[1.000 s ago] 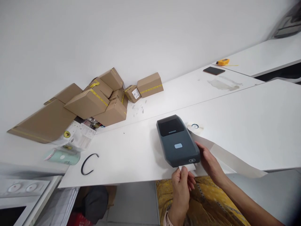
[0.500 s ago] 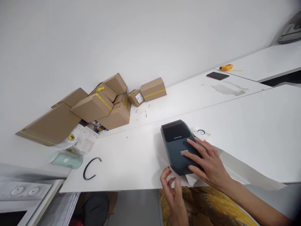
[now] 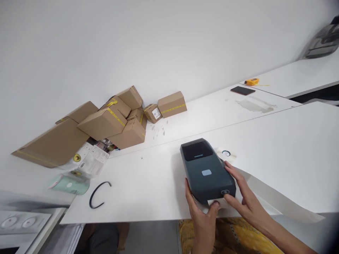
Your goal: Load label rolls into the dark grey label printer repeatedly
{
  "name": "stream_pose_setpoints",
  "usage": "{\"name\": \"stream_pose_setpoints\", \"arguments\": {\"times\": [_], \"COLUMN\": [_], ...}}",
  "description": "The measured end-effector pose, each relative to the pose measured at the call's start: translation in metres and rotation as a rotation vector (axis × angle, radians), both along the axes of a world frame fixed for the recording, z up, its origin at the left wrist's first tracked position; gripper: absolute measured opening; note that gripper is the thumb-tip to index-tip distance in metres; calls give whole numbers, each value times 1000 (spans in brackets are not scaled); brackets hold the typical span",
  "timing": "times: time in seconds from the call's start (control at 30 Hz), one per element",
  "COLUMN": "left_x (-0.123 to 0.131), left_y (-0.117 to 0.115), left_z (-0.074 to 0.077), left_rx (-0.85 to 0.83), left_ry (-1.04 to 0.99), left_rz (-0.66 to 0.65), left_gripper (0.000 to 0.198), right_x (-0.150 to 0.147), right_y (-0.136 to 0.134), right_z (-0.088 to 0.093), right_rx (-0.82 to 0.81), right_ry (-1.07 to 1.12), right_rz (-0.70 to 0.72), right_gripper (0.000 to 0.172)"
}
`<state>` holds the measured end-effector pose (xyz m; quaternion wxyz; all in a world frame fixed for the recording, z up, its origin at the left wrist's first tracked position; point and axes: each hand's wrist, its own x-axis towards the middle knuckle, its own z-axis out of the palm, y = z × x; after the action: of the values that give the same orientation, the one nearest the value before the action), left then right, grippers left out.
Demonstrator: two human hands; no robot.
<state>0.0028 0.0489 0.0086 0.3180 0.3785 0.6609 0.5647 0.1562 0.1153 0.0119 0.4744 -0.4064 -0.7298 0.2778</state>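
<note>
A dark blue-grey label printer [image 3: 206, 185] rests on the white table, its front end near the table's edge. A short piece of white paper [image 3: 212, 202] sticks out from its front. My left hand [image 3: 201, 217] grips the printer's near left corner, fingers along the side and thumb on the paper. My right hand [image 3: 245, 197] holds the right side, with its thumb at the front face by the round button [image 3: 225, 192]. A long white paper strip [image 3: 272, 192] runs along the table to the right, partly hidden by my right hand.
Cardboard boxes [image 3: 102, 123] are piled at the back left against the wall. A black headband-like loop [image 3: 92, 197] and a mint-green package [image 3: 71, 184] lie at the left. Behind the printer is a small label roll [image 3: 226, 153]. A phone [image 3: 242, 90] and tape measure [image 3: 252, 82] lie far right.
My left hand has moved up onto the printer's front left corner. My right hand has slid from the top of the printer to its right side. The printer's front end is raised slightly.
</note>
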Motion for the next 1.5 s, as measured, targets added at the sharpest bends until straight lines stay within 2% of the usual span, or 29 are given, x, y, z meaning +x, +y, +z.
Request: {"name": "stream_pose_setpoints", "arguments": {"times": [0.07, 0.17, 0.3, 0.37, 0.6, 0.7, 0.77, 0.93, 1.0, 1.07, 1.13, 1.2, 1.23, 1.3, 1.37, 1.43, 1.5], "left_x": [-4, -10, -16, -18, -21, -22, -23, -25, -26, -27, -28, -30, -31, -35, -40, -47, -53], "left_y": [-2, -2, 2, 3, 1, 1, 1, 2, 3, 3, 2, -1, -1, 1, 11, 32, 61], "left_z": [-1, 1, 11, 16, 18, 17, 17, 14, 12, 11, 11, 13, 15, 21, 31, 43, 54], "left_rx": [10, -6, -10, -7, -15, -31, -42, -41, -20, -10, -14, -6, 8, 53, 100, 125, 98], "left_ry": [44, 129, 218, 255, 356, 374, 387, 431, 451, 463, 466, 470, 470, 455, 424, 399, 404], "left_rz": [-1, -10, -109, -163, -179, -189, -198, -181, -177, -181, -192, -211, -221, -219, -166, -72, 35], "left_gripper": [99, 94, 80, 75, 71, 72, 72, 71, 71, 70, 71, 70, 69, 60, 46, 39, 43], "right_x": [0, -4, -12, -17, -41, -54, -60, -61, -54, -46, -38, -33, -31, -31, -35, -43, -52], "right_y": [-2, 8, 41, 61, 133, 161, 177, 203, 202, 193, 178, 159, 150, 136, 129, 127, 129], "right_z": [-2, 10, 47, 69, 141, 162, 169, 167, 162, 156, 145, 129, 119, 98, 81, 70, 65], "right_rx": [-83, 0, 206, 233, 81, -42, -121, -211, -240, -238, -136, 42, 131, 241, 269, 263, 251], "right_ry": [50, 65, 53, 51, 34, -31, -51, 64, 69, 66, 103, 120, 78, -167, -519, -837, -1025], "right_rz": [-15, -2, 30, 45, 16, -58, -80, 40, 82, 67, -55, -171, -162, 55, 288, 386, 423], "right_gripper": [69, 67, 61, 59, 60, 65, 68, 70, 72, 76, 72, 52, 40, 27, 23, 23, 22]}}
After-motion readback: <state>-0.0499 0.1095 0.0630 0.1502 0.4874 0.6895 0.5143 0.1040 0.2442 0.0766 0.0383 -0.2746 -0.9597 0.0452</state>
